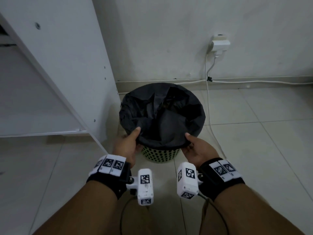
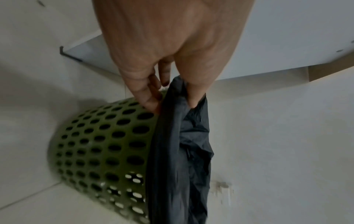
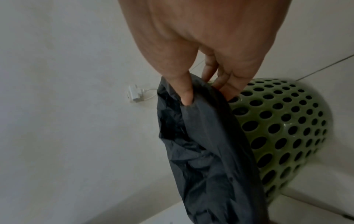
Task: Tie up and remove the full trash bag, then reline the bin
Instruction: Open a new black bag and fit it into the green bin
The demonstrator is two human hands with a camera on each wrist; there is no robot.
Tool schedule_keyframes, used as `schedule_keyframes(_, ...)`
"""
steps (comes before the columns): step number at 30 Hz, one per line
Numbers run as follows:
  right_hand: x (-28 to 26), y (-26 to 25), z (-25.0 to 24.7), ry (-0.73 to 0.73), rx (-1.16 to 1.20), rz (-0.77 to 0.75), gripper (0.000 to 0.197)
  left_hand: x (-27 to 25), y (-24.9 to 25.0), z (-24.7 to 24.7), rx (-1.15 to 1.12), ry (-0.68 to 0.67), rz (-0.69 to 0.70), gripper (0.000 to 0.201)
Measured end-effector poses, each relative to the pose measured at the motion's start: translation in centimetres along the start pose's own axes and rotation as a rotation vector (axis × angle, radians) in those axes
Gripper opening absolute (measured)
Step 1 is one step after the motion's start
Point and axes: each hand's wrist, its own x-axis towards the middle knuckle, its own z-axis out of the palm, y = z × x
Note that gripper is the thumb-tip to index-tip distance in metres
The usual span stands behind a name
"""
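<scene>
A green perforated bin (image 1: 160, 154) stands on the tiled floor, lined with a black trash bag (image 1: 162, 114) folded over its rim. My left hand (image 1: 130, 141) pinches the bag's edge at the near-left rim, thumb on top of the plastic and fingers under the rim. My right hand (image 1: 193, 145) pinches the edge at the near-right rim the same way. In the left wrist view the left hand (image 2: 172, 97) holds the black bag (image 2: 184, 151) against the bin (image 2: 103, 145). The right wrist view shows the right hand (image 3: 206, 91) gripping the bag (image 3: 206, 151) beside the bin (image 3: 283, 124).
A white cabinet side panel (image 1: 71, 65) stands close on the bin's left. The wall (image 1: 186, 39) is right behind the bin, with a socket and plug (image 1: 219, 44) and a white cable (image 1: 209, 107) running down the bin's right side. Open tiled floor (image 1: 262, 133) lies to the right.
</scene>
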Motion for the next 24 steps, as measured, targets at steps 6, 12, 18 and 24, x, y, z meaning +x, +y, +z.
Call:
schedule_keyframes(6, -1.1, 2.4, 0.9, -0.049, -0.097, 0.048, 0.018, -2.0, -2.9, 1.9, -0.054, 0.016, -0.011, 0.011)
schedule_keyframes(12, -0.9, 0.4, -0.9, -0.049, -0.138, 0.045, 0.023, -0.3, -0.4, 0.1, 0.010, -0.013, -0.054, 0.026)
schedule_keyframes(18, -0.4, -0.3, -0.1, -0.005, -0.124, 0.015, 0.035, 0.3, 0.4, 0.0, 0.043, -0.019, -0.023, 0.021)
schedule_keyframes(24, -1.1, 1.2, 0.6, -0.025, -0.157, 0.095, 0.009, -0.5, -2.6, 0.4, 0.008, -0.031, -0.061, 0.026)
